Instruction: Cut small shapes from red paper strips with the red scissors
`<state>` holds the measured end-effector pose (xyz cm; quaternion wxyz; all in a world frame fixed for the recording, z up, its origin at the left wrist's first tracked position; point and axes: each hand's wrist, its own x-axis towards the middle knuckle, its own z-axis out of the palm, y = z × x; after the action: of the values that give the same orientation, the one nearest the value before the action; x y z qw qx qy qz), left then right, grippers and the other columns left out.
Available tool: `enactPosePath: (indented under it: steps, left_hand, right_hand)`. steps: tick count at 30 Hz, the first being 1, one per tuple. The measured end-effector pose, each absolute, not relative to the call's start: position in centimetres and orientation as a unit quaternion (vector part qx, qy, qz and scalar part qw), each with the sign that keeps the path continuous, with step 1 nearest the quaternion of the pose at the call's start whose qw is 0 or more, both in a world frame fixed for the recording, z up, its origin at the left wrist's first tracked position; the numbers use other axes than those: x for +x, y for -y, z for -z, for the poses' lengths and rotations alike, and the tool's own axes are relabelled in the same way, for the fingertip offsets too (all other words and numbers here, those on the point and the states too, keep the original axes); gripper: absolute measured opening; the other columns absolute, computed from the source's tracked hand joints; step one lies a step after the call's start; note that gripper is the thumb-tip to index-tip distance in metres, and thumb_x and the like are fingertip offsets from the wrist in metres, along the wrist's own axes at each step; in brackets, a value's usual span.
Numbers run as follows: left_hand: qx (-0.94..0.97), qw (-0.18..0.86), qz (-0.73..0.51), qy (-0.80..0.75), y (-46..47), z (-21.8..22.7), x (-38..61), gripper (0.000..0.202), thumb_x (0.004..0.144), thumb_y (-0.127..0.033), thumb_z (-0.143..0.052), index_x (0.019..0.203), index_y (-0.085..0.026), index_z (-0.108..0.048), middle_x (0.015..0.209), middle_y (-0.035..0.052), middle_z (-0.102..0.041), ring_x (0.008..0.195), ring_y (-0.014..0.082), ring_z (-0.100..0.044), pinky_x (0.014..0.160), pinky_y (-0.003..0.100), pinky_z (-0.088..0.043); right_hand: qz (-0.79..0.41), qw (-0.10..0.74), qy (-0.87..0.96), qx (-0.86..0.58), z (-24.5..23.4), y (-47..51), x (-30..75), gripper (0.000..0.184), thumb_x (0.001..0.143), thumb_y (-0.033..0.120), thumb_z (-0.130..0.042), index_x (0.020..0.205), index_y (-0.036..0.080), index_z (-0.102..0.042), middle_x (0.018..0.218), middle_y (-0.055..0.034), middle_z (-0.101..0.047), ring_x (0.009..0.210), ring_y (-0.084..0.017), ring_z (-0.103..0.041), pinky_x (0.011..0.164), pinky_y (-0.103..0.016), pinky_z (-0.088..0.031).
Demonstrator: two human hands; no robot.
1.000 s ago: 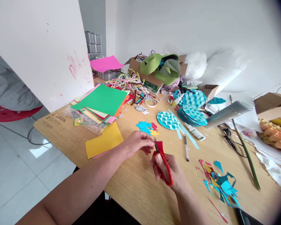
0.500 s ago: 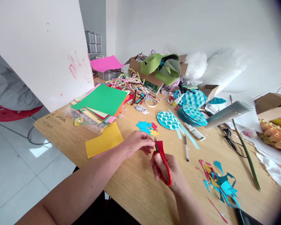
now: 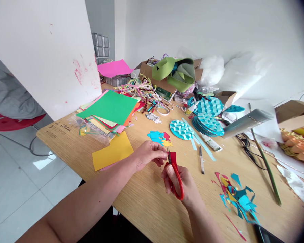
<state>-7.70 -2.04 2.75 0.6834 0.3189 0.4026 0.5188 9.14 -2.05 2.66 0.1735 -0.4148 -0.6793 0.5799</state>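
My left hand (image 3: 148, 154) pinches a small piece of red paper (image 3: 173, 157) just above the wooden table (image 3: 152, 206). Red-handled scissors (image 3: 176, 180) sit in my right hand (image 3: 183, 185), with the fingers through the loops and the short dark blades against the paper's left edge. Cut-out blue, red and yellow fish shapes (image 3: 159, 137) lie just beyond my hands. A black pen (image 3: 201, 159) rests to the right of the paper.
A stack of coloured sheets topped by green (image 3: 108, 109) and a yellow sheet (image 3: 112, 152) lie left. Teal wave-patterned discs (image 3: 202, 116), a glue tube (image 3: 211, 142), paper scraps (image 3: 239, 197), cardboard boxes (image 3: 167, 76) and cables crowd the back and right.
The scissors and my right hand have crept slightly left and up along the red paper. My left hand holds still.
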Motion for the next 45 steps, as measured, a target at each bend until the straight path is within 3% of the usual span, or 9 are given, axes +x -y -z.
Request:
enactPosePath:
  steps: [15, 22, 27, 31, 40, 45]
  left_hand:
    - [0.33, 0.677, -0.514, -0.412, 2.0, -2.5, -7.9, 0.02, 0.059, -0.026, -0.071, 0.067, -0.012, -0.059, 0.06, 0.0012, -0.062, 0.052, 0.0096, -0.057, 0.052, 0.023, -0.043]
    - [0.304, 0.59, -0.568, -0.488, 1.4, -2.4, -8.3, 0.012, 0.06, -0.021, -0.068, 0.064, -0.014, -0.059, 0.062, 0.0002, -0.06, 0.058, 0.0095, -0.053, 0.054, 0.022, -0.045]
    - [0.328, 0.578, -0.569, -0.485, 1.4, -2.2, -8.2, 0.008, 0.061, -0.016, -0.069, 0.063, -0.013, -0.062, 0.072, 0.0022, -0.065, 0.066, 0.009, -0.056, 0.066, 0.023, -0.046]
    - [0.327, 0.63, -0.54, -0.452, 1.6, -2.2, -8.1, 0.015, 0.059, -0.021, -0.072, 0.064, -0.012, -0.061, 0.066, 0.0014, -0.064, 0.063, 0.0104, -0.059, 0.069, 0.027, -0.048]
    - [0.316, 0.67, -0.52, -0.425, 1.7, -2.3, -8.2, 0.017, 0.058, -0.02, -0.069, 0.066, -0.013, -0.057, 0.062, 0.0014, -0.062, 0.057, 0.012, -0.06, 0.063, 0.029, -0.049]
    - [0.322, 0.676, -0.501, -0.434, 1.8, -2.4, -8.2, 0.015, 0.058, -0.02, -0.068, 0.065, -0.013, -0.057, 0.061, 0.0016, -0.062, 0.056, 0.0117, -0.059, 0.062, 0.027, -0.048]
  right_hand:
    - [-0.634, 0.123, 0.673, -0.361, -3.6, 1.8, 9.9, 0.062, 0.082, 0.074, -0.036, 0.081, 0.015, -0.055, 0.06, -0.006, -0.063, 0.051, -0.015, -0.056, 0.046, -0.025, -0.043]
    - [-0.591, 0.005, 0.734, -0.335, -5.0, 1.6, 10.9, 0.063, 0.081, 0.075, -0.035, 0.074, 0.016, -0.056, 0.055, -0.005, -0.062, 0.047, -0.013, -0.052, 0.047, -0.024, -0.041]
    - [-0.593, 0.061, 0.74, -0.312, -5.2, 1.5, 11.2, 0.062, 0.085, 0.072, -0.033, 0.075, 0.016, -0.059, 0.049, -0.0032, -0.059, 0.043, -0.012, -0.049, 0.045, -0.024, -0.038]
    - [-0.589, 0.086, 0.726, -0.346, -4.9, 1.3, 11.1, 0.061, 0.087, 0.069, -0.034, 0.074, 0.015, -0.059, 0.048, -0.0036, -0.059, 0.041, -0.011, -0.047, 0.043, -0.024, -0.037]
    - [-0.6, 0.082, 0.717, -0.346, -5.5, 1.3, 10.8, 0.057, 0.086, 0.069, -0.037, 0.07, 0.018, -0.058, 0.046, -0.0026, -0.058, 0.038, -0.011, -0.047, 0.043, -0.024, -0.037]
    - [-0.618, 0.067, 0.696, -0.359, -5.3, 1.3, 10.7, 0.055, 0.08, 0.07, -0.048, 0.068, 0.017, -0.057, 0.043, -0.0009, -0.058, 0.036, -0.01, -0.046, 0.04, -0.022, -0.034]
